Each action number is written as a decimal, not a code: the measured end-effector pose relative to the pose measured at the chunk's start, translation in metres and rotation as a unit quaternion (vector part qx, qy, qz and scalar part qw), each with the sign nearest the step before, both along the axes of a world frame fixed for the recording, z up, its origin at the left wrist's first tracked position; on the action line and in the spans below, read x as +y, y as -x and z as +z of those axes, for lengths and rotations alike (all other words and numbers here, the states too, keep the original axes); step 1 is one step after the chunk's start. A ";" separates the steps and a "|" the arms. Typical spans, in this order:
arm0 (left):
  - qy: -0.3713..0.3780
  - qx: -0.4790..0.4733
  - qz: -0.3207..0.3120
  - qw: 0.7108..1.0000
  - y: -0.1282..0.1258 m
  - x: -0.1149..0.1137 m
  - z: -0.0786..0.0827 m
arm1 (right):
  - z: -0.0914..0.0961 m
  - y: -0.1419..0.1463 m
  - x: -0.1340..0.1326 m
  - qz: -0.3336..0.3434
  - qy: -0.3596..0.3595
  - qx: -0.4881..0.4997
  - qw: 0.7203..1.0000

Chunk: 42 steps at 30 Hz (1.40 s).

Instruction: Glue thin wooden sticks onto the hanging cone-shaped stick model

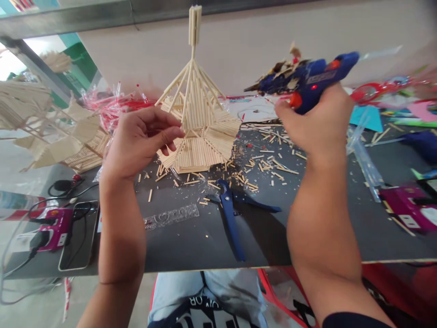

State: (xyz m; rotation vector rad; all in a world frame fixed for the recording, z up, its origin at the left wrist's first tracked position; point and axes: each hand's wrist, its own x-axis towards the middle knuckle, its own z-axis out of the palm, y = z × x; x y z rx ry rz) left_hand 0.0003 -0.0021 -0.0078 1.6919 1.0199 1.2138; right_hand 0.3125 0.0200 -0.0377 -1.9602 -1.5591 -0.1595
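Note:
My right hand (317,118) is wrapped around a blue hot glue gun (310,84), raised above the table. Its nozzle points left, its red light is lit, and a clear glue stick juts from its back. A model of thin wooden sticks (196,100) stands on the table, with a pointed frame over a flared, many-sided base. At its left side, my left hand (150,134) has thumb and forefinger drawn together by a slanting stick; whether something small is pinched there is hidden. Below the model lie a blue-handled cutter (230,218) and a clear ruler (172,216).
Cut stick bits (262,164) litter the dark table (191,241). A second stick model (64,123) stands at left. Purple power strips (56,228) sit at both sides, with a phone (79,237) at left. Red-and-clear plastic wrappers (112,102) lie behind.

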 end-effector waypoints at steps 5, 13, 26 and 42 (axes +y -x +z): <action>0.046 0.051 -0.061 0.996 -0.004 -0.006 0.004 | -0.028 -0.036 0.020 -0.076 0.338 -0.012 0.938; 0.120 0.082 -0.198 0.969 -0.022 -0.009 0.001 | -0.015 -0.039 0.007 0.018 0.321 -0.018 0.947; 0.124 0.007 -0.167 0.978 -0.025 -0.009 -0.002 | 0.020 0.082 -0.059 0.476 -0.106 0.088 0.869; 0.113 0.055 -0.158 0.979 -0.020 -0.011 0.002 | 0.014 0.084 -0.055 0.466 -0.128 0.077 0.872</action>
